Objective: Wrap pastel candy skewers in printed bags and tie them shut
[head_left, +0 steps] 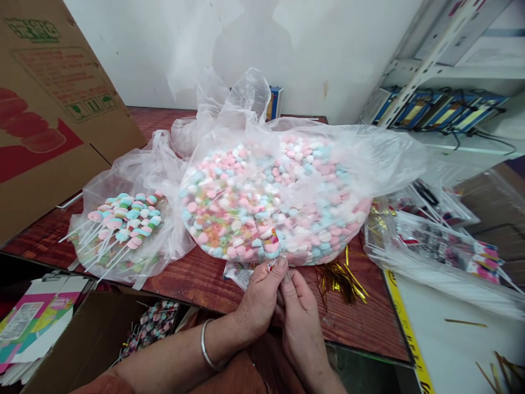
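Just above my fingertips stands a marshmallow lollipop (266,232), upright in a clear printed wrapper. My left hand (257,301), with a silver bangle on its wrist, is closed around the lower end of it. Right beside it, my right hand (301,314) is closed too, thumb and fingers pinched at the same lower end; the stick is hidden by the fingers. Behind the lollipop lies a large clear bag of pink, white and blue marshmallows (324,208). To the left, several unwrapped marshmallow sticks (127,216) rest on a plastic bag.
Gold twist ties (348,282) lie on the wooden table (361,323). Clear packaging bags (447,241) are at the right. A large carton (61,126) stands at the left. Below the table edge, an open box (82,334) contains wrapped sweets (151,325). A metal shelf (443,142) is at the back right.
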`<action>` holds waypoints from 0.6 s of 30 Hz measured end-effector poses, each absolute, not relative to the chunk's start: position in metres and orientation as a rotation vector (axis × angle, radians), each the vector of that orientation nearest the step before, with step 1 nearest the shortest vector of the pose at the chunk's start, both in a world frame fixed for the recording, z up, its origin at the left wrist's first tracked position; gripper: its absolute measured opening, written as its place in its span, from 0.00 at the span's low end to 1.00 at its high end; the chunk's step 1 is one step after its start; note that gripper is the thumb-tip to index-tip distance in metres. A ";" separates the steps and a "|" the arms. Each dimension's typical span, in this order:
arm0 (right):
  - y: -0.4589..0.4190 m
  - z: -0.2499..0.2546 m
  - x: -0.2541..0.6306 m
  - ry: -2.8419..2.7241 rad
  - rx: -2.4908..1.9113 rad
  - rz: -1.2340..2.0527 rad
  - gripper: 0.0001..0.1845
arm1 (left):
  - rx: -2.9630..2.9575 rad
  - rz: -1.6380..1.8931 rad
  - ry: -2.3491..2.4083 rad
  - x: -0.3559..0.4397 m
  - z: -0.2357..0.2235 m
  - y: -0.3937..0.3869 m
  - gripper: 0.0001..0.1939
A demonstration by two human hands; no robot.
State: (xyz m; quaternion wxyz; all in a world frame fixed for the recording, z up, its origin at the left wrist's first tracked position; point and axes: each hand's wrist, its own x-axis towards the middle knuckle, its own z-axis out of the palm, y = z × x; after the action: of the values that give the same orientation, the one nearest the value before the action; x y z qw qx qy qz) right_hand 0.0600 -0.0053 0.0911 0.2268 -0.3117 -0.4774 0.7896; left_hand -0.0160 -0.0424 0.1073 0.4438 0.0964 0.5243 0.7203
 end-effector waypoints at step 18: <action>-0.003 0.092 0.065 -1.142 -0.847 2.124 0.18 | 0.321 1.840 1.250 -0.023 0.105 -0.045 0.11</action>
State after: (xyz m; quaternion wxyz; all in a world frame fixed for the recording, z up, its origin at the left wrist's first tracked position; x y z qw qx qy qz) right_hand 0.0648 -0.0028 0.0922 0.2887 -0.3173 -0.4278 0.7956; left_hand -0.0226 -0.0448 0.1048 0.4323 0.1287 0.5013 0.7384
